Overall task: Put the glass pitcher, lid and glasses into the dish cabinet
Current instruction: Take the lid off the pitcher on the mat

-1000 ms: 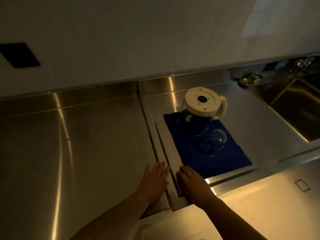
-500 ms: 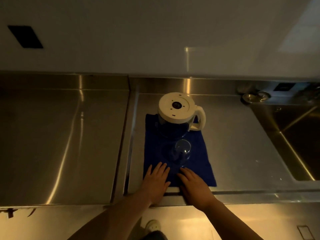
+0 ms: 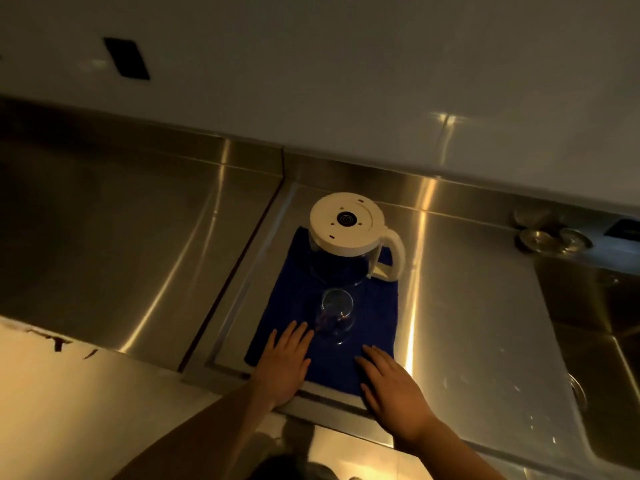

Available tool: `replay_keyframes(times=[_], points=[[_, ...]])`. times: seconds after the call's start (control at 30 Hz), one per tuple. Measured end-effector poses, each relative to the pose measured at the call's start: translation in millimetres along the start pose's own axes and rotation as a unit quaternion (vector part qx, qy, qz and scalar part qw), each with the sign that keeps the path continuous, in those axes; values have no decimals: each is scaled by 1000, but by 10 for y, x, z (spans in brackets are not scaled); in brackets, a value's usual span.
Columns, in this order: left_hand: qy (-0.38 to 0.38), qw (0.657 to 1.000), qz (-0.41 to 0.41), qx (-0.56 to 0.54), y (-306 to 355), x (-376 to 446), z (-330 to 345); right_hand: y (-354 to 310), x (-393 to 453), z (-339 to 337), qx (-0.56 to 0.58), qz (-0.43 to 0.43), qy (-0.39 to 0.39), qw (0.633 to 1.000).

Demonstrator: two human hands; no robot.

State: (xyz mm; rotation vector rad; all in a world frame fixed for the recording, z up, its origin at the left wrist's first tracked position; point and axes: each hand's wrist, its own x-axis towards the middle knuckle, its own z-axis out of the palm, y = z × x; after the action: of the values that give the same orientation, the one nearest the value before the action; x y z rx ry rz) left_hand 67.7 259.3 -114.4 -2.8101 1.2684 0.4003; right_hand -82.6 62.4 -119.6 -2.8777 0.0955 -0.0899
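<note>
No text, label, brand or number can be read. The pitcher [image 3: 341, 252] shows only unlettered marks on its cream top.

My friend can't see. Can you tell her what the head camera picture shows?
Two open hands, left hand and right hand, reach over a blue cloth on a steel counter. On the cloth stand a glass and, behind it, a pitcher with a white handle.

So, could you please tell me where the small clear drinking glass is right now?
In the head view, the small clear drinking glass stands on the dark blue cloth, just in front of the cream-based glass pitcher.
</note>
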Motion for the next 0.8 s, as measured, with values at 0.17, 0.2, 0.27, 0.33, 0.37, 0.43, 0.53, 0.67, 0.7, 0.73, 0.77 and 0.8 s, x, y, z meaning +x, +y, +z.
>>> replay_keyframes(times=[0.17, 0.2, 0.27, 0.33, 0.37, 0.43, 0.53, 0.67, 0.7, 0.73, 0.77, 0.8], points=[[-32, 996, -80, 0, 201, -31, -69, 214, 12, -69, -27, -73, -19, 997], [-34, 995, -91, -3, 208, -21, -98, 228, 29, -77, -24, -76, -21, 997], [-28, 993, -111, -19, 220, -8, -184, 227, 51, -102, -13, -83, -32, 996], [-8, 991, -125, -49, 213, 21, -296, 228, 99, -194, -3, -100, -34, 994], [6, 991, -120, -57, 195, 48, -353, 232, 151, -282, 7, -107, -27, 994], [34, 993, -92, -66, 171, 117, -519, 257, 318, -496, 36, -105, 12, 994], [58, 994, -24, -87, 223, 228, -774, 282, 648, -849, 63, -90, 65, 992], [98, 991, 38, -77, 389, 325, -940, 259, 1012, -1157, 38, -107, 110, 987], [104, 991, 48, -63, 412, 365, -961, 248, 1086, -1198, 32, -112, 115, 986], [116, 991, 53, -46, 424, 413, -988, 236, 1155, -1226, 24, -118, 117, 986], [128, 990, 57, -31, 427, 462, -1033, 226, 1225, -1246, 13, -123, 117, 985], [150, 987, 59, -24, 424, 512, -1092, 225, 1296, -1261, -3, -127, 116, 985]])
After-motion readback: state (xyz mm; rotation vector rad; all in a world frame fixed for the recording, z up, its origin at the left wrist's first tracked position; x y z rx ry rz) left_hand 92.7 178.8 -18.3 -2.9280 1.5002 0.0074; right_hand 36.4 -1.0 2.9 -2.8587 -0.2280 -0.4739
